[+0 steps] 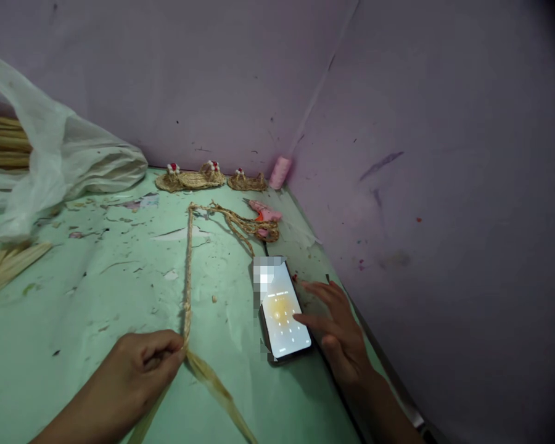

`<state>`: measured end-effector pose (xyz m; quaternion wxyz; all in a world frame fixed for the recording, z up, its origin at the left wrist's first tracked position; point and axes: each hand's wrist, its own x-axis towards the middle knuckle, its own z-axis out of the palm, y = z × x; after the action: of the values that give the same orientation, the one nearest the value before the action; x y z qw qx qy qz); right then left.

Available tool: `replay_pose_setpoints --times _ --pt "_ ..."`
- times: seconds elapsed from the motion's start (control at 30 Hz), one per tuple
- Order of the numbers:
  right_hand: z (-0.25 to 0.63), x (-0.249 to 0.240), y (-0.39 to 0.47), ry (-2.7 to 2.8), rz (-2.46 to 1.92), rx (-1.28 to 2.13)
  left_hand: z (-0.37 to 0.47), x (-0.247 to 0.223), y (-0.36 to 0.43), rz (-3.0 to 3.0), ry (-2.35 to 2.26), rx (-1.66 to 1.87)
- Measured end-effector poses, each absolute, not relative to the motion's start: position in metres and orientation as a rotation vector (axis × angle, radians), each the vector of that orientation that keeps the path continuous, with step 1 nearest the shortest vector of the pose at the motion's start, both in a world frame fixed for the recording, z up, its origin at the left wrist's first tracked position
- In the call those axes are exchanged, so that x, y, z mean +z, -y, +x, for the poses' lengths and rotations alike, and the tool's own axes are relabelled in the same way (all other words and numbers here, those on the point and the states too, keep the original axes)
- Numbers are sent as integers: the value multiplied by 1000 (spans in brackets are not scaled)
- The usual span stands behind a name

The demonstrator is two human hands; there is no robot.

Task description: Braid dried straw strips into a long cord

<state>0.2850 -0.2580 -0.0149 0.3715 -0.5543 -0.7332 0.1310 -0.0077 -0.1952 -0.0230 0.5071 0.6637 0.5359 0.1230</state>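
Observation:
My left hand [150, 364] pinches the lower end of a braided straw cord [188, 277], which runs up the green table. Loose pale strands [217, 385] hang from the braid below my fingers. To the right lies a phone [284, 320] with a lit screen showing rows of small dots over a yellow glow. My right hand [340, 330] is over the phone's right edge, fingers apart, one fingertip at the screen. The cord's upper part bends right into a loose bundle [245, 225] beside a pink glue gun [264, 211].
Two woven slippers [192, 180], [247, 182] with beads and a pink roll [280, 172] stand along the purple wall [398, 154]. A plastic bag [83, 148] of straw and loose husks [13, 265] lie at left. Scraps dot the green tabletop [134, 283].

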Motion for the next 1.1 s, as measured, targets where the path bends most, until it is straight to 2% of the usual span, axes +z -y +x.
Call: replay_pose_setpoints --times 0.13,0.43,0.77,1.1 --pt "294 -18 273 1854 -1430 196 -10 -26 195 1596 -1268 290" --pt "303 -32 273 2166 -1404 -74 -14 -30 190 1592 -1258 247" --pt "289 -22 275 2275 -1432 -33 -4 -16 198 1584 -1347 303" --pt "286 -21 271 2323 -1447 -24 -9 -21 190 1582 -1276 182"
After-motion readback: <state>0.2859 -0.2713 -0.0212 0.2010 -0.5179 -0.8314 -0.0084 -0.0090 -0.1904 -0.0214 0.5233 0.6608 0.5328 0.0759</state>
